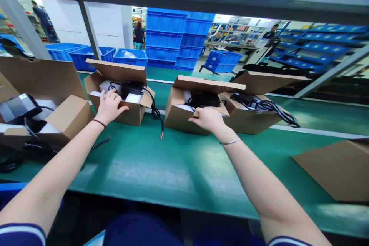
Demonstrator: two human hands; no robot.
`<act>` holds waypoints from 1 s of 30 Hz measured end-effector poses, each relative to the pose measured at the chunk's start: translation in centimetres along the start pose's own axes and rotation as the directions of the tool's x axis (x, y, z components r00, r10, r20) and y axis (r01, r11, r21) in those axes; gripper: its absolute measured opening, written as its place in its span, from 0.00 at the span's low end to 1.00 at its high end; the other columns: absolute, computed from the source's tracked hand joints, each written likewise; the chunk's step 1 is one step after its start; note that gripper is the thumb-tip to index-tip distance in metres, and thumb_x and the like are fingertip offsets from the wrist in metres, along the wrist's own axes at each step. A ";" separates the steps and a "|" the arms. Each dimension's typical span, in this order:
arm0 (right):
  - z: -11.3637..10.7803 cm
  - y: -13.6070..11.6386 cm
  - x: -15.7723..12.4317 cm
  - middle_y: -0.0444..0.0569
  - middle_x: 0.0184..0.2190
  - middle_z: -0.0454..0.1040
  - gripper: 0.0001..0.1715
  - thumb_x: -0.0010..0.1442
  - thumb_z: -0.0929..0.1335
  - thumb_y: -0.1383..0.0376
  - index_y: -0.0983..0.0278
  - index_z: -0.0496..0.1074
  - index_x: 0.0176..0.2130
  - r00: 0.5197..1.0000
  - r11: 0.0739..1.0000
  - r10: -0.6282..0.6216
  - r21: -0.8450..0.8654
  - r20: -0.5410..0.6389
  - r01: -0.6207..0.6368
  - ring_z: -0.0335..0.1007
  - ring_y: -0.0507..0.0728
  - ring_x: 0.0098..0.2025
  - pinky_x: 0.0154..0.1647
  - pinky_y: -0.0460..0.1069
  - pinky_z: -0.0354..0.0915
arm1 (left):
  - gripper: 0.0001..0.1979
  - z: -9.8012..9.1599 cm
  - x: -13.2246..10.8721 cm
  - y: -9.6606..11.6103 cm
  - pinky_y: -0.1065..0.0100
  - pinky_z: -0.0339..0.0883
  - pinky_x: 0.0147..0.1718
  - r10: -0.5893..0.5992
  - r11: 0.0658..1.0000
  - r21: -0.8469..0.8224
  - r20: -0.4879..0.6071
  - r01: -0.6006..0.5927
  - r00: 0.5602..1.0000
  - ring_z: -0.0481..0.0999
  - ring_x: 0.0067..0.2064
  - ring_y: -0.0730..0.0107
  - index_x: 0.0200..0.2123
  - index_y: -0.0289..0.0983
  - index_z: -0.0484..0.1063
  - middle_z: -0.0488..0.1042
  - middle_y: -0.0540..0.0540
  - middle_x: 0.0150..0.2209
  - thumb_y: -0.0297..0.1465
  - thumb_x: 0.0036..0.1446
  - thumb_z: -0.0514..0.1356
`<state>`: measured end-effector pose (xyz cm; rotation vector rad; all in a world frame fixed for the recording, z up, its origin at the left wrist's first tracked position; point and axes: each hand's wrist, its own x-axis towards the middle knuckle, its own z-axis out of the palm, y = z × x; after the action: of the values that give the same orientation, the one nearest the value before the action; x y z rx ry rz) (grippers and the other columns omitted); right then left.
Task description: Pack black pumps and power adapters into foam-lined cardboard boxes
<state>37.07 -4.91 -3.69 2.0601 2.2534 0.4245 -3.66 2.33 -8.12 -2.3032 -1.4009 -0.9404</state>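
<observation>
- From my head camera, my left hand [109, 107] rests open on white foam [105, 86], fingers a little curled, not clenched and gripping nothing that I can see.
- That foam sits in an open cardboard box [131, 113]. A black adapter [132, 88] lies in it just beyond my fingers, and its cable [154, 111] drops over the box's right side to bare wire tips [161, 135] on the green surface [144, 173].
- My right hand [208, 120] is at the front rim of a second open box [181, 117], with my thumb and fingers against the cardboard. I cannot tell whether they are pinching it or only touching it.
- A black adapter [204, 100] lies in that box, just beyond my right hand.
- A third box [250, 121] touches the second on its right side and holds another adapter [239, 99] and a coiled cable [276, 109].
- Off to my left, a fourth box [67, 117] holds a black device [17, 107] with a grey top.
- A loose cardboard sheet [334, 171] lies at the right end of the surface.
- Beyond the surface are stacked blue crates [164, 38] and a person [139, 32] standing farther back.
</observation>
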 end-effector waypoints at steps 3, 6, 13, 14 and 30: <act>-1.6 -3.9 -3.5 0.58 0.34 0.78 0.16 0.68 0.69 0.55 0.66 0.78 0.42 0.996 0.996 -0.092 0.017 0.012 0.092 0.76 0.63 0.38 0.31 0.50 0.61 | 0.25 -0.4 -2.5 5.0 0.35 0.50 0.68 0.026 0.998 -0.059 -0.094 -0.032 0.995 0.56 0.69 0.37 0.58 0.34 0.66 0.61 0.27 0.64 0.39 0.62 0.63; -4.0 -7.7 -8.4 0.57 0.33 0.77 0.19 0.64 0.73 0.53 0.66 0.78 0.44 0.968 0.968 -0.248 0.057 0.028 0.246 0.76 0.63 0.36 0.31 0.50 0.64 | 0.30 -1.7 -5.1 11.6 0.44 0.62 0.66 0.209 0.926 -0.309 -0.060 -0.217 0.976 0.59 0.70 0.45 0.67 0.38 0.57 0.56 0.30 0.68 0.40 0.66 0.59; -7.3 -5.0 -14.7 0.55 0.44 0.79 0.26 0.71 0.62 0.45 0.60 0.76 0.50 0.861 0.861 -0.378 0.212 -0.340 0.462 0.76 0.67 0.45 0.45 0.59 0.72 | 0.33 -7.2 -5.5 16.1 0.47 0.71 0.60 0.158 0.898 -0.439 0.306 -0.008 0.939 0.67 0.63 0.43 0.64 0.35 0.61 0.66 0.33 0.62 0.43 0.61 0.64; -7.2 -3.8 -14.6 0.56 0.48 0.78 0.30 0.70 0.62 0.42 0.60 0.75 0.53 0.867 0.852 -0.386 0.239 -0.315 0.466 0.76 0.68 0.48 0.48 0.60 0.72 | 0.32 -7.9 -5.3 16.0 0.47 0.73 0.57 0.173 0.917 -0.399 0.352 -0.019 0.920 0.69 0.61 0.42 0.61 0.35 0.64 0.68 0.34 0.61 0.44 0.59 0.66; -5.3 -1.8 -14.1 0.59 0.59 0.70 0.46 0.58 0.67 0.54 0.65 0.54 0.70 0.799 0.601 -0.579 0.575 -0.166 0.555 0.74 0.65 0.53 0.50 0.54 0.74 | 0.19 -10.8 -4.2 12.4 0.69 0.63 0.28 -0.097 0.866 -0.451 0.267 0.214 0.959 0.71 0.25 0.70 0.55 0.39 0.73 0.76 0.50 0.31 0.36 0.64 0.54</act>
<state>35.65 -19.81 -1.02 1.2936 3.1080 -0.4402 1.65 -12.48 -1.72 -2.7703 -1.6185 -1.2083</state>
